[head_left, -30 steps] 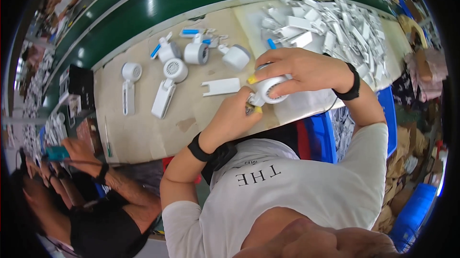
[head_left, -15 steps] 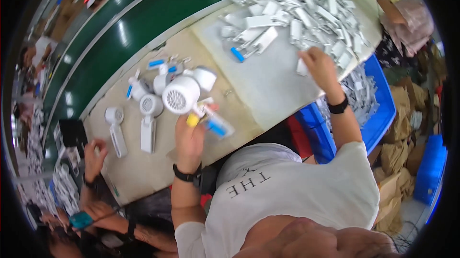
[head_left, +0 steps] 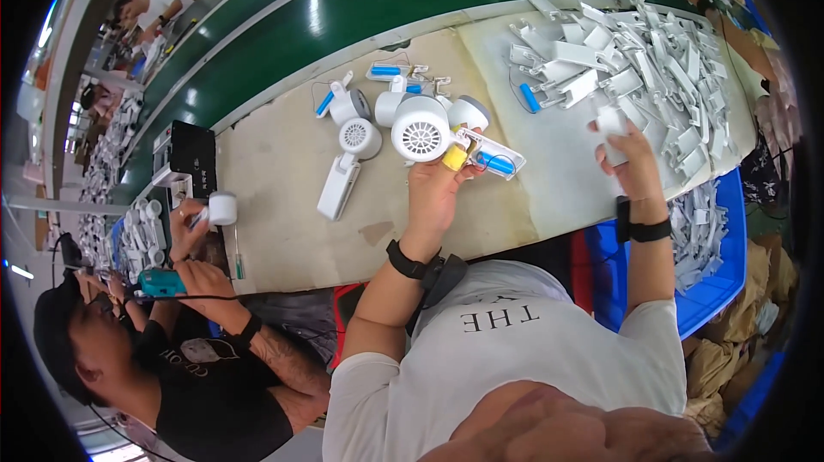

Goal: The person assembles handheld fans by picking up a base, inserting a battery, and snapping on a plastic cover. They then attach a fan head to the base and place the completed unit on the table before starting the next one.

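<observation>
My left hand (head_left: 436,189) holds a white hand-held fan assembly (head_left: 422,129) with a round grilled head, a yellow part and a blue cell in its open handle. My right hand (head_left: 633,159) grips a white plastic handle shell (head_left: 611,129), lifted at the edge of a heap of white shells (head_left: 652,59) on the bench's right side. Both wrists wear black bands. Behind my left hand lie other white fan heads and handles (head_left: 356,138), some with blue cells.
A green conveyor belt (head_left: 343,24) runs behind the beige bench (head_left: 283,239). A blue crate (head_left: 712,247) of white parts stands at my right. To my left a co-worker's hand (head_left: 184,226) holds a white fan head beside a teal power screwdriver (head_left: 159,283).
My right hand has picked one white shell out of the heap and drawn it back toward me. My left hand still holds the fan assembly, now nearer the middle of the bench.
</observation>
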Tool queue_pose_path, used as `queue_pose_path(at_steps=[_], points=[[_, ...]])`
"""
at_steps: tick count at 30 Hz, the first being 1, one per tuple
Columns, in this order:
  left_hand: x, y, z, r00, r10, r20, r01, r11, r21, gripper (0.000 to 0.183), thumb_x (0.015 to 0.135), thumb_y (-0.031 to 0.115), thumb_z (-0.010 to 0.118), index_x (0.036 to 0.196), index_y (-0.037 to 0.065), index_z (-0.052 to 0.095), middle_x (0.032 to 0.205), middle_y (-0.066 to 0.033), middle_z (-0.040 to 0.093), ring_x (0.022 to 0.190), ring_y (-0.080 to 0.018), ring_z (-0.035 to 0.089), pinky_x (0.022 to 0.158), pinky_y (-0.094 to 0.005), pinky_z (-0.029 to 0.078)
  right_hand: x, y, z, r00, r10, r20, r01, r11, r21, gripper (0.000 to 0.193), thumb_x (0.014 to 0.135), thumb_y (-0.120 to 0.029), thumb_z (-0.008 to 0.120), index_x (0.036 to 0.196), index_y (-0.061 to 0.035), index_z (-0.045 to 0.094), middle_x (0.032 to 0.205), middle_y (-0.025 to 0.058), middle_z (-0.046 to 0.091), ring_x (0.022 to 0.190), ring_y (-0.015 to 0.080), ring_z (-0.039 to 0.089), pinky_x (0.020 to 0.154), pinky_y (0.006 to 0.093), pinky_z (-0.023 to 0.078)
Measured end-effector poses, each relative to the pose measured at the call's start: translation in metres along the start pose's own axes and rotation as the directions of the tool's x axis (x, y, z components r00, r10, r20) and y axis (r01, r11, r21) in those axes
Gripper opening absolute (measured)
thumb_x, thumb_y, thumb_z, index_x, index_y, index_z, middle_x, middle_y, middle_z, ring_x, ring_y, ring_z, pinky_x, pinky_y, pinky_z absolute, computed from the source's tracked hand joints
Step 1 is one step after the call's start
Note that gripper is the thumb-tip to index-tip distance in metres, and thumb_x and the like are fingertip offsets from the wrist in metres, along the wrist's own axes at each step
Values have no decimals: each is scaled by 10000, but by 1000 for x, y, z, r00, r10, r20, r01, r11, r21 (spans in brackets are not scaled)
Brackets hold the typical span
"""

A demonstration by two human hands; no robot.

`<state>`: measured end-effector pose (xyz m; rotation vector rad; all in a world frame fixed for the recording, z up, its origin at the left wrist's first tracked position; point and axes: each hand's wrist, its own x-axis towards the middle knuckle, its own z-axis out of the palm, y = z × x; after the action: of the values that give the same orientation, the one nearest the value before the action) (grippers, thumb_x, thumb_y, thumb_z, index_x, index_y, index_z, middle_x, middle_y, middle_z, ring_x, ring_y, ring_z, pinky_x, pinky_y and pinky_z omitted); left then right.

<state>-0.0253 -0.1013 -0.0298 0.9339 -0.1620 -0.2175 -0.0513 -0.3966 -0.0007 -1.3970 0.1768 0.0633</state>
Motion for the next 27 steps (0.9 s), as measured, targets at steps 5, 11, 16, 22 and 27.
queue_pose_path(at_steps=[5,11,16,22,27], points=[[2,-6,3,999,4,-53,-8,997,-78,385,915,188,480,1234,-20,421,1236,-196,493,1004,-229,575,813,-357,492,4,15,87,882,-337,329,413,889,-198,463,849,-335,564,1156,9,522,959,82,568,763,159,524,617,268,426],[-9,-7,0,976,96,-197,-127,980,-153,328,915,163,496,1184,-21,462,1143,-116,546,1000,-189,567,851,-322,473,1,9,134,530,-646,549,778,112,-619,537,650,-177,739,1120,-14,537,1044,132,550,807,276,528,704,336,464],[-20,-17,-1,948,186,-258,-216,972,-93,320,915,172,506,1175,-11,476,1134,-102,546,998,-174,558,843,-309,468,-1,2,145,535,-614,581,776,87,-624,558,681,-189,711,1170,-19,503,1160,122,536,778,264,514,707,336,457],[-19,-22,5,937,206,-281,-255,955,-151,308,904,142,525,1176,3,483,1138,-94,546,1002,-169,552,835,-301,464,2,10,145,562,-602,567,765,117,-633,550,700,-204,693,1183,-28,499,1188,121,525,813,272,507,727,337,451],[-14,-20,5,894,317,-318,-337,942,-8,308,877,84,552,1165,-8,488,1125,-92,556,999,-178,558,841,-319,465,-2,-3,151,531,-594,604,721,-59,-691,567,702,-265,686,1187,-40,498,1203,116,516,913,274,513,742,335,451]])
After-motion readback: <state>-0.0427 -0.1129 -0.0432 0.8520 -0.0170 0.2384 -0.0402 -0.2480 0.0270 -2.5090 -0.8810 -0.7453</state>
